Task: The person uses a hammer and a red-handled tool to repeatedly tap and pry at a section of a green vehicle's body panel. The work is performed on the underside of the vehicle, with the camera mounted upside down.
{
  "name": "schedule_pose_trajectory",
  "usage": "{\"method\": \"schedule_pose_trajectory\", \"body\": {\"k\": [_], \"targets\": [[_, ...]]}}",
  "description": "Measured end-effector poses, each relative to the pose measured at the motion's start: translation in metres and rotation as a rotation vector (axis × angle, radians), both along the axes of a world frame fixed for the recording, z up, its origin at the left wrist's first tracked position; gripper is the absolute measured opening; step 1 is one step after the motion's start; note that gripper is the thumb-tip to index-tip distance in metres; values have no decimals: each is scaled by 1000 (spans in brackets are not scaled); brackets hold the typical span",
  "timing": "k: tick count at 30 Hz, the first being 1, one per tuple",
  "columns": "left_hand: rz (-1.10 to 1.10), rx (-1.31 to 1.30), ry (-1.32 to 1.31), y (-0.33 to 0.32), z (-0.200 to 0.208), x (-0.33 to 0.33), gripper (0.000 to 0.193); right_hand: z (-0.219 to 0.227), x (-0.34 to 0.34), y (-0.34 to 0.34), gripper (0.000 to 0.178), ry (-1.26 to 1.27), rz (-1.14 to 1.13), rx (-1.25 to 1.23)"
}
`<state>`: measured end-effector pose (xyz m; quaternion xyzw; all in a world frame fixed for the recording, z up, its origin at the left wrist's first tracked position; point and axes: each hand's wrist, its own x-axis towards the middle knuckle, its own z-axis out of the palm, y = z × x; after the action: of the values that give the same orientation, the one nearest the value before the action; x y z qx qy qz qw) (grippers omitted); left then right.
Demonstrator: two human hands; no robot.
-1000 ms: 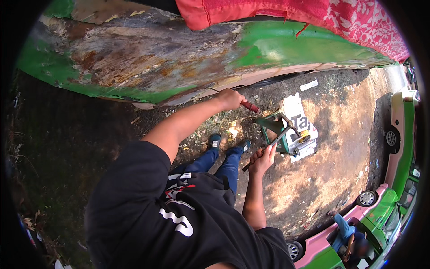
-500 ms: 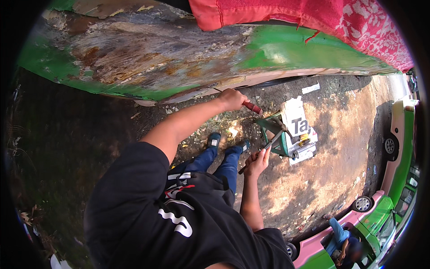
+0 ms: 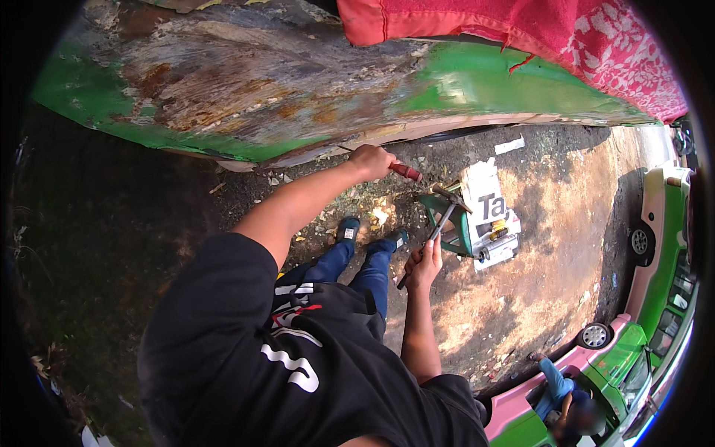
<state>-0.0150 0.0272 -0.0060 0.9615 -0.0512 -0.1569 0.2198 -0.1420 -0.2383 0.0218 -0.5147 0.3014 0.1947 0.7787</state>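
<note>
My left hand (image 3: 372,162) is closed round a red-handled chisel (image 3: 407,173), its thin metal shank reaching left to the lower edge of the vehicle's body panel (image 3: 246,82). The exact shape of the tip is too small to tell. That panel is green, with a large scraped, rusty brown and grey patch. In my right hand (image 3: 424,262) a hammer (image 3: 445,218) is gripped by its dark handle. The hammer's head hangs just right of the chisel's butt end, apart from it.
A green stool (image 3: 463,242) stands behind the hammer, beside white printed sheets (image 3: 482,185) and a small yellow can (image 3: 498,234). Red cloth (image 3: 447,18) covers the panel's upper right. Lower right, a person (image 3: 557,387) sits by a pink-and-green car (image 3: 622,350). Chips litter the ground.
The hammer has swung slightly left and up, its head now nearer the chisel's butt end. My left hand, with the chisel, has shifted a little left; the whole view has also shifted slightly.
</note>
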Motion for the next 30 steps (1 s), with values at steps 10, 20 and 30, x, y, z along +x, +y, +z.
{"method": "schedule_pose_trajectory", "body": {"k": [10,20,30], "targets": [[-140,-208,-373,3,-4,-19,15,24,6,3,48,-77,-4,50],[-11,-225,-697,9,46,-66,33,74,42,-37,47,-202,102,3],[591,-603,-683,-35,46,-118,17,92,130,-71,48,-383,598,33]]}}
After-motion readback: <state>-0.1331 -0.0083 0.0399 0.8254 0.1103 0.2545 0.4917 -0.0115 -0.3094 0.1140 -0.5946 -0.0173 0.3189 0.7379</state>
